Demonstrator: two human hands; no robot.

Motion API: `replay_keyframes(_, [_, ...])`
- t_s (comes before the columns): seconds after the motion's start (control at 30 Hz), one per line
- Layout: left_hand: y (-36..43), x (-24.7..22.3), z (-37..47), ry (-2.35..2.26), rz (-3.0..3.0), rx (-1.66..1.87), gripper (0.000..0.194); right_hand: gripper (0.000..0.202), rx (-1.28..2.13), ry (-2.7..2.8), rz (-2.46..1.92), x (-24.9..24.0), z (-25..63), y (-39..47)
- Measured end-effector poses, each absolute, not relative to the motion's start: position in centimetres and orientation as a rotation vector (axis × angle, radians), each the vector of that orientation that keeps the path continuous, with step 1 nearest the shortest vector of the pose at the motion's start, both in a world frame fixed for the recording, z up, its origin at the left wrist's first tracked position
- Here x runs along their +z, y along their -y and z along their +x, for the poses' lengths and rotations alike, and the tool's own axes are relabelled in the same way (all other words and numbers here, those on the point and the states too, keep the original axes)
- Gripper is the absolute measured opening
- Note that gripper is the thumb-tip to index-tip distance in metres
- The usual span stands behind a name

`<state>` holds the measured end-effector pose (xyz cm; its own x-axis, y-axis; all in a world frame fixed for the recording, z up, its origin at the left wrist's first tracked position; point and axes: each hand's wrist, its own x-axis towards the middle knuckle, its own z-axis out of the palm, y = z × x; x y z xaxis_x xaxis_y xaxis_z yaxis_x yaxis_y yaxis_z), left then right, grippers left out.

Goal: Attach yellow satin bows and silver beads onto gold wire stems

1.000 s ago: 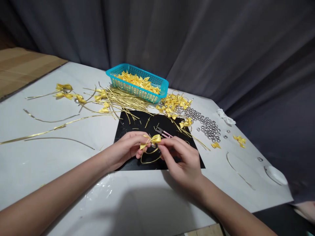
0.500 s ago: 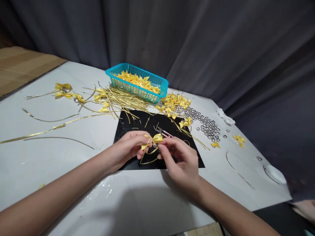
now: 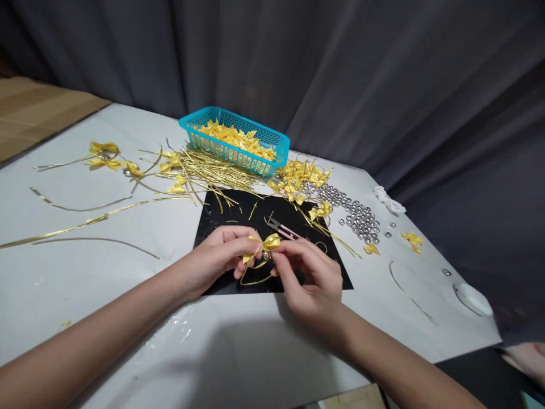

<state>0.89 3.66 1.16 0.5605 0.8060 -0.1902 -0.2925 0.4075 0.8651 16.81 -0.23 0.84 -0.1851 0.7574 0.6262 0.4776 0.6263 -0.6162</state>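
Note:
Over the black mat [image 3: 276,287], my left hand [image 3: 221,255] pinches the left side of a yellow ribbon bow [image 3: 271,242]. The fingertips of my right hand [image 3: 313,275] close on its right side. A small silver bead [image 3: 266,255] sits just under the bow's middle, between the hands. Thin gold cord [image 3: 255,282] loops down below the bow. Pink-handled snips [image 3: 281,228] lie on the mat just beyond my right hand.
A blue basket [image 3: 238,152] of yellow bows stands at the back. Gold cords [image 3: 217,170] lie before it, silver beads [image 3: 361,218] and more bows [image 3: 298,176] to the right. A white oval object [image 3: 473,299] rests far right; another person's hand [image 3: 528,359] shows at the right edge.
The whole view has shifted slightly, with table items a little further left. Both hands keep hold of the bow, which has tilted slightly.

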Motion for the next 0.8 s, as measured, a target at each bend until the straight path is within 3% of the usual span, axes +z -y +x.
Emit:
replay_keyframes(0.23, [-3.73,1.08,0.76,-0.666,0.910,0.760,0.013,0.016,0.286,1.865,-0.981,0.81,16.93,0.14])
replay_keyframes(0.53, [-3.88,1.12,0.66,-0.718,0.959,0.717,0.014,0.022,-0.033,2.021,-0.904,1.17,17.19,0.15])
replay_keyframes(0.8, [-3.43,0.94,1.24,-0.671,0.851,0.749,0.013,0.019,0.037,1.950,-0.933,1.20,16.89,0.04])
